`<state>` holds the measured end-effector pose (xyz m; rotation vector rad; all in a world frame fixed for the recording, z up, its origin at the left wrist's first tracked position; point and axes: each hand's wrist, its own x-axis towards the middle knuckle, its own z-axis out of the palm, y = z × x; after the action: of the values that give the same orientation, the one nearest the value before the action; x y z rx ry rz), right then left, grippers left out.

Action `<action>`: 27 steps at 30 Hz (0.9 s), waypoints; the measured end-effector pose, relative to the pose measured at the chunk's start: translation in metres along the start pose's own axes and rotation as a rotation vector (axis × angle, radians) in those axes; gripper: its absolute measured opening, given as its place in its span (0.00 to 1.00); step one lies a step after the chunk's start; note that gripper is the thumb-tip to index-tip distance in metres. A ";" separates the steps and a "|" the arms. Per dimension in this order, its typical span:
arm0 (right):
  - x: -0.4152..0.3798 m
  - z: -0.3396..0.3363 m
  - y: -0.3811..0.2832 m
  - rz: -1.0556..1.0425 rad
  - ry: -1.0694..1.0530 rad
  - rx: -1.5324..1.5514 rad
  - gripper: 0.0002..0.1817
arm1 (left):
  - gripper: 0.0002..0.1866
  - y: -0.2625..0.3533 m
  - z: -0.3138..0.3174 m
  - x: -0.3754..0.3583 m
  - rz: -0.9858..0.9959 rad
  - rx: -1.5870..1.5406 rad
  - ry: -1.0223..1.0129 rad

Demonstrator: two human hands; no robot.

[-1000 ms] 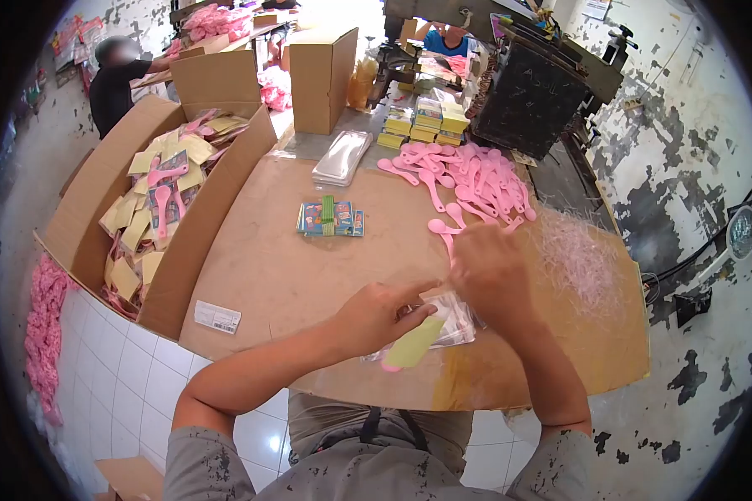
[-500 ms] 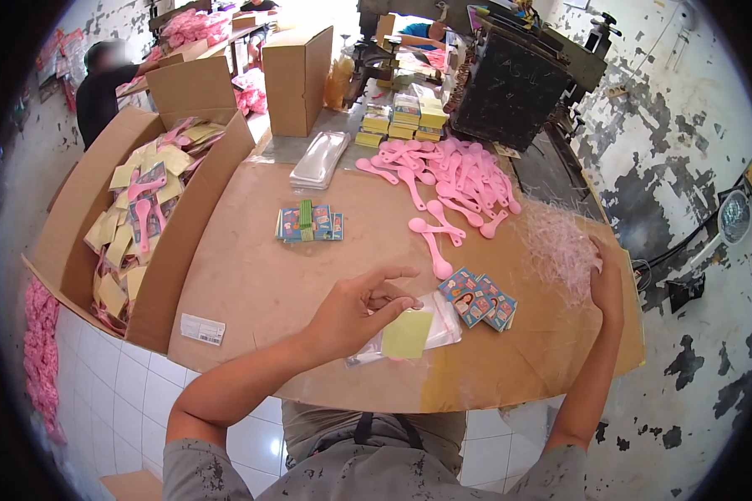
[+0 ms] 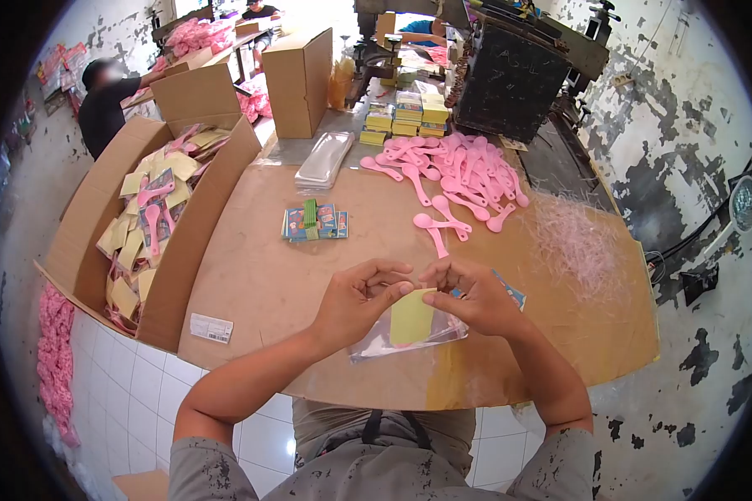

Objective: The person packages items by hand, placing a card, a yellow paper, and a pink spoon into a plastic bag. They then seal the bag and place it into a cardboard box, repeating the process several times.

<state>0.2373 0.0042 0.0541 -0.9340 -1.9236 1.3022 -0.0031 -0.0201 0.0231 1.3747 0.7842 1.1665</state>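
Note:
Near the table's front edge, my left hand (image 3: 366, 302) is closed in a pinch at the upper left corner of a pale yellow card (image 3: 412, 319), which appears to be in a clear plastic bag. My right hand (image 3: 475, 298) comes in from the other side, thumb and fingers pinched together at the top right of the same bagged card. Beneath it lies a stack of clear plastic bags (image 3: 368, 347). Blue printed cards (image 3: 512, 290) stick out from behind my right hand, which covers most of them.
Pink spoons (image 3: 468, 171) are heaped beyond my hands, with thin plastic strips (image 3: 581, 250) to their right. Banded cards (image 3: 313, 224) and more bags (image 3: 324, 160) lie left of centre. A carton (image 3: 160, 309) of packed spoons stands at left; a black machine (image 3: 510, 79) is behind. A person (image 3: 104, 108) works far left.
My right hand has moved left from the plastic strips to the top of the bagged card, now covering most of the blue cards. My left hand keeps its pinch.

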 end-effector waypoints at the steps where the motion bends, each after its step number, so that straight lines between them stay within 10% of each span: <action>1: 0.001 -0.003 0.004 -0.006 0.000 0.005 0.15 | 0.17 0.000 0.001 0.002 -0.006 -0.043 -0.001; 27: -0.005 -0.012 0.031 0.002 0.124 0.254 0.09 | 0.14 -0.017 -0.012 0.008 0.024 0.171 -0.052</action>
<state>0.2562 0.0144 0.0282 -0.8660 -1.6194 1.4152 -0.0094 -0.0060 0.0068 1.5530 0.8480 1.0981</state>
